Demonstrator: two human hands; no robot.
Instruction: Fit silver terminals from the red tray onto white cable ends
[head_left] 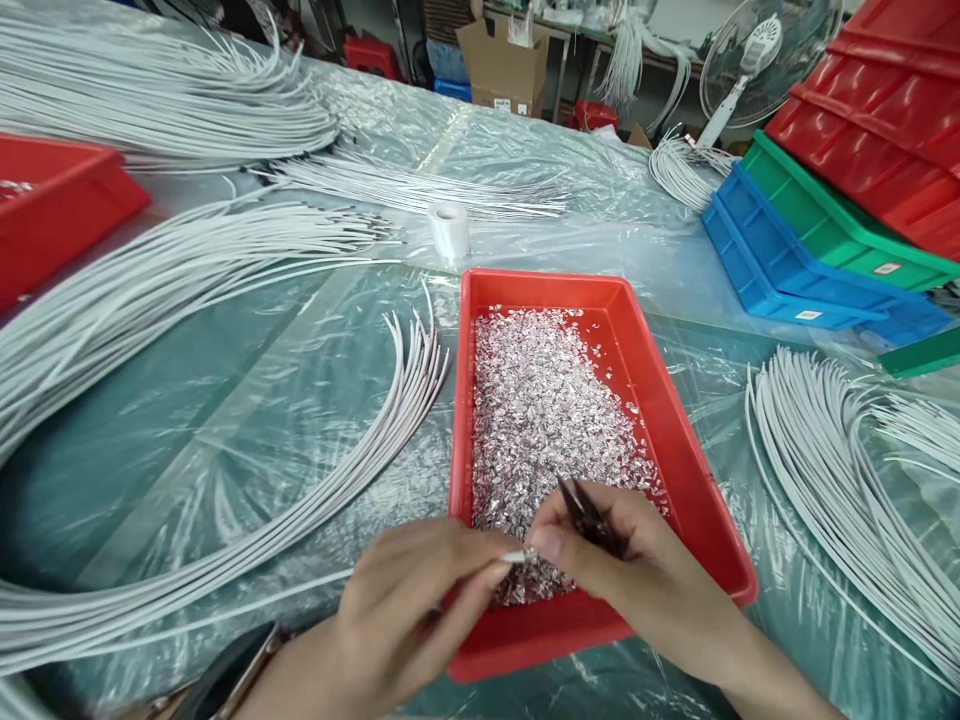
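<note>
My left hand (409, 610) pinches the end of a thin white cable (514, 556) over the near end of a red tray (694, 480). My right hand (607, 555) meets it fingertip to fingertip and holds dark tweezers (589, 515), thumb pressed at the cable tip. The tray holds a heap of small shiny silver bits (540, 410). A dark watch (232, 670) sits on my left wrist.
Bundles of white cables lie on the plastic-covered table: a curved bundle (360, 450) left of the tray, another (832, 470) at the right, more at the back left. A roll of tape (448, 230) stands behind the tray. Stacked blue, green and red bins (817, 250) are at the right, and a red bin (52, 200) at the left.
</note>
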